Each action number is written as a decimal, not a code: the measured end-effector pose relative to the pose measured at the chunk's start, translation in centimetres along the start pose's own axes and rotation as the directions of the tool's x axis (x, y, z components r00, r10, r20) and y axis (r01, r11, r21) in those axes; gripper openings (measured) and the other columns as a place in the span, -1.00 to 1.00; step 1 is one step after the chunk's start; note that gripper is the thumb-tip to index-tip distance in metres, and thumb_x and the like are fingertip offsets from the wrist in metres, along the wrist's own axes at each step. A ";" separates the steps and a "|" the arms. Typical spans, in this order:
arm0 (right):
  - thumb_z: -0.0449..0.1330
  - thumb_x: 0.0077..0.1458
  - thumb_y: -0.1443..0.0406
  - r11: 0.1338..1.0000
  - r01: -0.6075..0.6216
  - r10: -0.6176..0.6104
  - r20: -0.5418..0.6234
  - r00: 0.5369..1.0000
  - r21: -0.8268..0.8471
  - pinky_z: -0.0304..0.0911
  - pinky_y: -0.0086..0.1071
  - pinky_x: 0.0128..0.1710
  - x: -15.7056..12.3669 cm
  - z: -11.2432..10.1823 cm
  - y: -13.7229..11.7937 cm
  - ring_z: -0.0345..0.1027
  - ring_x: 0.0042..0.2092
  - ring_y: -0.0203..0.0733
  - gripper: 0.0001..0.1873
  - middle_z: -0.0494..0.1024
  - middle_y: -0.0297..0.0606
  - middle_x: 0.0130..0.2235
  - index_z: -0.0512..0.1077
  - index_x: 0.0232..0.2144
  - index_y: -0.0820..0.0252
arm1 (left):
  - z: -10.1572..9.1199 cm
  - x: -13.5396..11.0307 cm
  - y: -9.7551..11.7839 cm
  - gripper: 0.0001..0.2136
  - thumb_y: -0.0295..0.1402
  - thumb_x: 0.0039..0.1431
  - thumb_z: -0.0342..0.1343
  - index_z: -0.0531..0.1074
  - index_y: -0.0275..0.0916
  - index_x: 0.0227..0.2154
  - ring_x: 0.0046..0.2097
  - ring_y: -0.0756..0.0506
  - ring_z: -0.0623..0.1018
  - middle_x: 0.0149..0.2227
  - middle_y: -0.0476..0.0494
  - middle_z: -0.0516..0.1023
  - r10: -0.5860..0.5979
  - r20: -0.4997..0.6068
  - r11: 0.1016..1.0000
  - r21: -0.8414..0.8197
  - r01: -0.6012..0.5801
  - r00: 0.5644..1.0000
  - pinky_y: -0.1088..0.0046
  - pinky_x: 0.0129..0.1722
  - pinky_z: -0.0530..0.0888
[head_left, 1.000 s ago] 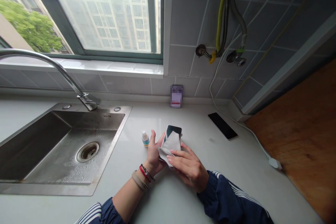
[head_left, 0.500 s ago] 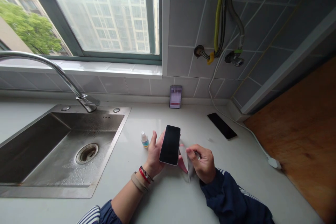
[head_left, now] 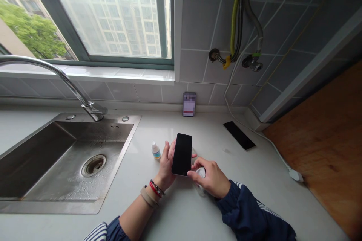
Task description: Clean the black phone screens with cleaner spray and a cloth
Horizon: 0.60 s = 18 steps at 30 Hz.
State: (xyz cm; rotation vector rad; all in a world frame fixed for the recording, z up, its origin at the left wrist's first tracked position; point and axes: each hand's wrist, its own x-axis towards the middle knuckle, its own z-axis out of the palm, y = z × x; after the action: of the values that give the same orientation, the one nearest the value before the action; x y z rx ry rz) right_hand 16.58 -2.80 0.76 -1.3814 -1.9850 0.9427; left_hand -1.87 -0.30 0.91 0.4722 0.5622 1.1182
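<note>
My left hand (head_left: pixel 165 162) is closed around a black-screened phone (head_left: pixel 181 154), tilted up with the dark screen towards me. Against the phone's lower right edge, my right hand (head_left: pixel 207 177) has its thumb and fingers bent in a pinch. A clear, flexible phone case (head_left: pixel 201 191) shows beneath and beside the right hand, partly hidden by the fingers and the phone. Just left of my left hand stands a small white-capped bottle (head_left: pixel 155 150) with a blue and yellow label.
A second black phone (head_left: pixel 239 135) lies to the right on the white counter (head_left: pixel 127 218). Against the back wall leans a small blurred screen or card (head_left: pixel 189 104). The steel sink (head_left: pixel 118 180) and its faucet (head_left: pixel 93 111) are on the left. A white cable and plug (head_left: pixel 295 175) run along the right.
My right hand has moved left and lower onto the phone's lower right edge. The clear case has shifted with it, further under the hand. The phone has moved slightly left.
</note>
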 end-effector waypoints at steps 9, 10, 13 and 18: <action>0.45 -0.08 -0.11 0.997 0.061 -0.057 0.084 0.995 -0.046 0.37 -0.28 -0.23 0.1 0.0 0.2 0.56 -0.25 -0.04 -0.46 0.65 -0.28 -0.25 0.48 -0.21 0.10 | -0.2 0.0 -0.1 -0.38 0.17 0.30 -0.07 0.22 -0.05 0.29 -0.05 -0.44 0.60 0.04 -0.30 0.50 0.023 0.027 1.000 -0.009 -0.023 0.999 0.00 -0.24 0.58; 0.46 -0.10 -0.11 0.996 0.073 -0.069 0.086 0.994 -0.048 0.38 -0.26 -0.20 0.1 0.0 0.1 0.57 -0.23 -0.02 -0.42 0.65 -0.27 -0.23 0.48 -0.17 0.11 | -0.2 0.0 -0.1 -0.37 0.17 0.30 -0.08 0.18 -0.04 0.31 -0.04 -0.44 0.60 0.04 -0.30 0.50 0.018 0.038 1.000 -0.019 -0.017 0.999 0.00 -0.22 0.57; 0.44 -0.05 -0.11 0.997 0.066 -0.064 0.074 0.995 -0.028 0.38 -0.27 -0.21 0.1 0.0 0.0 0.56 -0.23 -0.03 -0.40 0.64 -0.26 -0.22 0.46 -0.11 0.12 | 0.1 -0.2 -0.2 -0.32 0.18 0.30 -0.08 0.10 -0.06 0.36 0.04 -0.46 0.56 0.05 -0.36 0.50 0.014 0.054 0.999 -0.046 -0.012 0.998 -0.03 -0.16 0.55; 0.33 0.13 -0.06 0.989 0.035 -0.042 0.048 0.998 0.145 0.37 -0.32 -0.18 0.1 0.4 0.2 0.53 -0.22 -0.12 -0.47 0.61 -0.29 -0.25 0.43 -0.02 0.14 | 0.5 -0.3 -0.4 -0.29 0.21 0.29 -0.11 0.12 -0.06 0.37 0.16 -0.41 0.47 0.19 -0.37 0.45 0.041 0.081 0.990 -0.139 -0.029 0.996 -0.11 0.07 0.44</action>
State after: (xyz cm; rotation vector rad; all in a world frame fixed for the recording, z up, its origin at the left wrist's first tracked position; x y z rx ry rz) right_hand 16.40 -2.78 0.39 -1.2468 -1.9325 1.0913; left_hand -1.39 -0.81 1.06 0.4089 0.4018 1.1571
